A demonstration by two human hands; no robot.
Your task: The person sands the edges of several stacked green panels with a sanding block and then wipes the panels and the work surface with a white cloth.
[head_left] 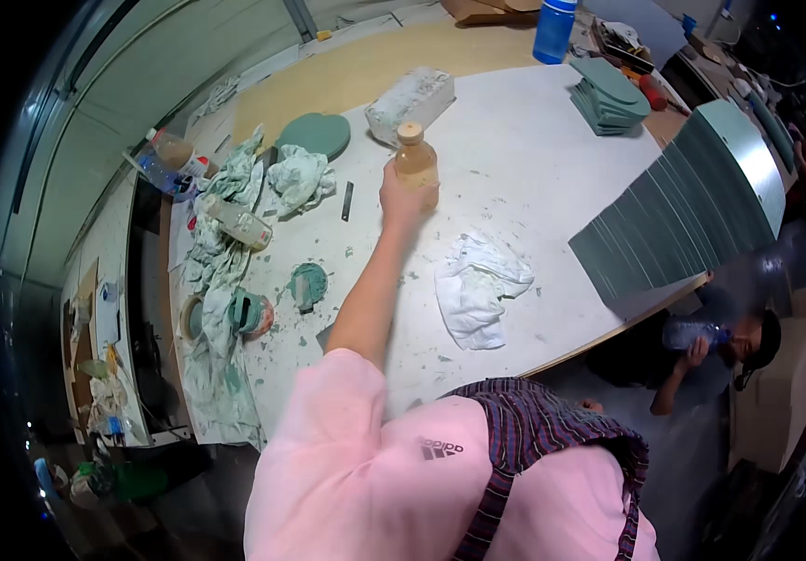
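Near the middle of the white-topped table, my left hand (pixel 400 198) is closed around a small clear bottle (pixel 416 165) with a pale orange cap and yellowish contents. The bottle is upright. Right behind it lies a white, plaster-smeared block (pixel 410 101). A crumpled white cloth (pixel 483 292) is spread to the right of my forearm. Left of my hand are a thin dark strip (pixel 347 201) and a wadded, green-stained cloth (pixel 300 180). My right hand cannot be made out; a small skin-coloured patch shows past the apron.
A long stack of grey-green curved sheets (pixel 683 206) lines the right edge, with a smaller pile (pixel 606 98) behind. A blue bottle (pixel 554 33) stands far back. Green round pieces (pixel 314 136), stained rags (pixel 225 252) and bottles fill the left. A person (pixel 702 351) drinks beyond the right edge.
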